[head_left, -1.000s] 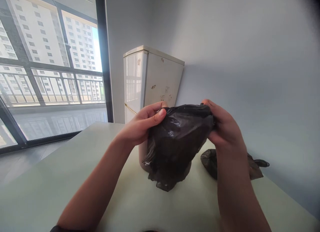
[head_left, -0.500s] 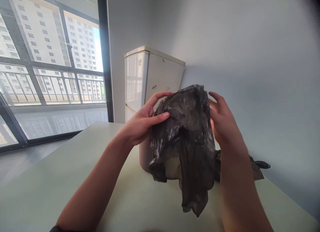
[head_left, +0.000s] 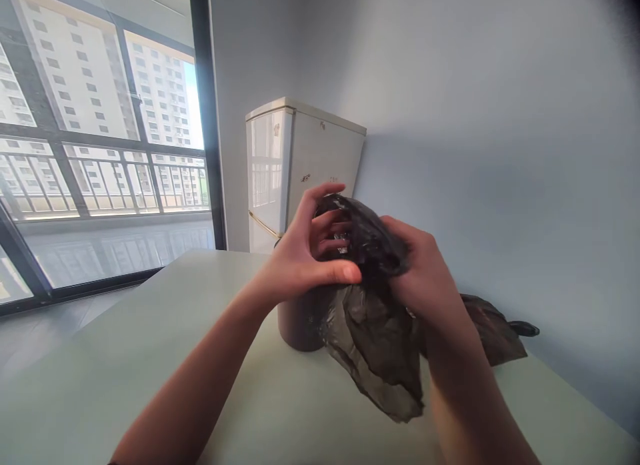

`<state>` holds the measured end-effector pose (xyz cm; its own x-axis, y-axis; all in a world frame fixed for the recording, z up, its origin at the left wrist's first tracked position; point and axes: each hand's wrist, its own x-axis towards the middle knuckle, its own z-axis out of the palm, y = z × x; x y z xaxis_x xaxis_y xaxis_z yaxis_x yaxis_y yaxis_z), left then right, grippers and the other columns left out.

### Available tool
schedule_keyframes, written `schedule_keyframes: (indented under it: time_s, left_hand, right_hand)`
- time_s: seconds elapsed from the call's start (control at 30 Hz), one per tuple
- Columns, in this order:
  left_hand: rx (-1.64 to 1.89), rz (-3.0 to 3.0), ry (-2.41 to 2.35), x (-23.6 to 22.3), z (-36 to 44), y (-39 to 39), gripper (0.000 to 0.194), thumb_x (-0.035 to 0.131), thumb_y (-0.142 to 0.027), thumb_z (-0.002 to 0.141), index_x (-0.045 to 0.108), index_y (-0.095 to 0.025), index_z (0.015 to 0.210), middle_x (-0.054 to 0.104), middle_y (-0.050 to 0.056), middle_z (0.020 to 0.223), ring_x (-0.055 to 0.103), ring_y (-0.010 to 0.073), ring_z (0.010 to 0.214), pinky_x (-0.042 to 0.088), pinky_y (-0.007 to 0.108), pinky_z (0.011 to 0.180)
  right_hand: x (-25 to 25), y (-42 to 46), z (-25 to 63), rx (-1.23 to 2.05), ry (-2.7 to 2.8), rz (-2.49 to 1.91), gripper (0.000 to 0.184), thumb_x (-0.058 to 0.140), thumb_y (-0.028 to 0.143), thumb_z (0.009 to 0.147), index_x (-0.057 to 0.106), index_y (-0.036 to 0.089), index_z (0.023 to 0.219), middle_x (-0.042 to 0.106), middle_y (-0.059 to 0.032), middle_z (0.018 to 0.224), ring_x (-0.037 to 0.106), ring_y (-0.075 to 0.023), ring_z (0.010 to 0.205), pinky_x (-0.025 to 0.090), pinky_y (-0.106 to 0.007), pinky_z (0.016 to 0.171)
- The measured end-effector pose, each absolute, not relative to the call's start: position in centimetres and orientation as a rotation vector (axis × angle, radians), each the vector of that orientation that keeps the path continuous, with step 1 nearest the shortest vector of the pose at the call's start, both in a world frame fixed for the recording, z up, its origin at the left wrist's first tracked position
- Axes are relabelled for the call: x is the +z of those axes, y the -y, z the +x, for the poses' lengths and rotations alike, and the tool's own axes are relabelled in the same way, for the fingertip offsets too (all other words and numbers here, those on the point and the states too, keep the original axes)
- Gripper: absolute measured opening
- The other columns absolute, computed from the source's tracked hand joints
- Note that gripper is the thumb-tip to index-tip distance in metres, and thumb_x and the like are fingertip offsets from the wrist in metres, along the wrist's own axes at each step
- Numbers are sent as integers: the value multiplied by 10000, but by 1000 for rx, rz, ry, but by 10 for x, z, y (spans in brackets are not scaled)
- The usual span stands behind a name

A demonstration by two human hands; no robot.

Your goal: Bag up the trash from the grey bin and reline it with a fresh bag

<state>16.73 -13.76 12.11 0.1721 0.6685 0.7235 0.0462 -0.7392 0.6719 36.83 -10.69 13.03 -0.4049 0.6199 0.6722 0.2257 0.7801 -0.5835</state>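
A thin, dark plastic bag (head_left: 385,345) is bunched up in front of me, its lower part hanging loose over the table. My right hand (head_left: 420,265) is closed around its gathered upper part; most of those fingers are hidden. At the bag's left side, my left hand (head_left: 310,245) curves with thumb and fingers apart, the thumb by the front of the bag and the fingers around its upper edge. Behind the bag stands a dark, rounded cylindrical container (head_left: 297,328), partly covered by my left hand and the bag.
Another dark plastic bag (head_left: 493,331) lies on the pale table (head_left: 165,331) to the right, beyond my right forearm, near the wall (head_left: 500,151). A white refrigerator (head_left: 320,148) stands behind the table. Large glass windows (head_left: 100,171) are at the left.
The bag was spread upright between both hands and is now bunched and folded toward my right hand. My right hand has moved left and closed on it; my left hand's fingers have opened around it.
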Motion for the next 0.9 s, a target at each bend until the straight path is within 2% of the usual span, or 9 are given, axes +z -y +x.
schedule_keyframes:
  time_s: [0.07, 0.2, 0.3, 0.43, 0.6, 0.7, 0.77, 0.83, 0.9]
  left_hand:
    - [1560, 1973, -674, 120, 174, 138, 869, 940, -381, 727, 465, -340, 1453, 684, 91, 1240, 719, 275, 1058, 621, 404, 904]
    - [1645, 1928, -775, 121, 172, 137, 412, 739, -211, 863, 581, -259, 1240, 707, 70, 1175, 721, 238, 1017, 600, 397, 918]
    - [1738, 1844, -887, 125, 158, 133, 309, 652, -160, 864, 570, -257, 1146, 721, 27, 990, 716, 198, 861, 583, 319, 720]
    - [1861, 1670, -1052, 127, 141, 126, 164, 609, -180, 879, 553, -262, 1010, 648, -18, 774, 589, 127, 580, 439, 252, 492]
    - [1924, 1626, -1194, 126, 134, 116, 70, 614, -209, 894, 584, -244, 946, 610, -19, 700, 533, 124, 571, 394, 242, 492]
    - [2021, 1683, -1258, 125, 137, 116, 47, 596, -212, 913, 628, -230, 943, 631, -3, 731, 538, 127, 602, 411, 251, 522]
    - [2006, 1729, -1201, 127, 143, 123, 62, 583, -217, 932, 635, -233, 963, 627, -5, 742, 543, 128, 606, 425, 253, 532]
    - [1908, 1803, -1098, 129, 151, 137, 76, 572, -235, 959, 633, -246, 1004, 618, -13, 735, 562, 135, 614, 453, 256, 550]
    - [1768, 1921, -975, 132, 160, 155, 103, 560, -246, 982, 643, -256, 1042, 647, -6, 766, 616, 157, 665, 511, 276, 603]
  right_hand:
    - [130, 101, 369, 530, 1885, -599, 165, 792, 306, 840, 720, 251, 977, 696, -13, 851, 634, -215, 796, 516, -305, 671]
    - [139, 102, 382, 789, 1705, -550, 236, 810, 355, 826, 705, 281, 1025, 680, -2, 780, 607, -174, 646, 483, -282, 553]
    - [149, 104, 401, 789, 1513, -623, 186, 778, 321, 831, 717, 294, 1004, 649, 14, 732, 546, -140, 555, 403, -264, 478]
    - [150, 83, 436, 353, 1391, -770, 76, 773, 263, 837, 778, 276, 912, 666, -14, 803, 562, -158, 661, 386, -297, 539]
    - [146, 62, 462, -35, 1686, -1131, 123, 755, 210, 845, 814, 303, 791, 681, -30, 887, 545, -184, 665, 383, -373, 612]
    - [149, 97, 452, -173, 1664, -1099, 118, 758, 229, 860, 830, 320, 883, 706, -35, 1025, 599, -221, 732, 430, -422, 678]
    - [149, 130, 436, -126, 1520, -855, 194, 665, 186, 906, 802, 314, 857, 710, -44, 1039, 659, -286, 915, 470, -439, 726]
    - [144, 150, 418, 29, 1712, -706, 240, 645, 161, 884, 775, 312, 751, 737, -30, 966, 696, -291, 896, 514, -437, 718]
    - [136, 148, 401, 178, 2019, -660, 233, 646, 173, 895, 788, 320, 784, 762, -17, 932, 718, -292, 914, 570, -447, 806]
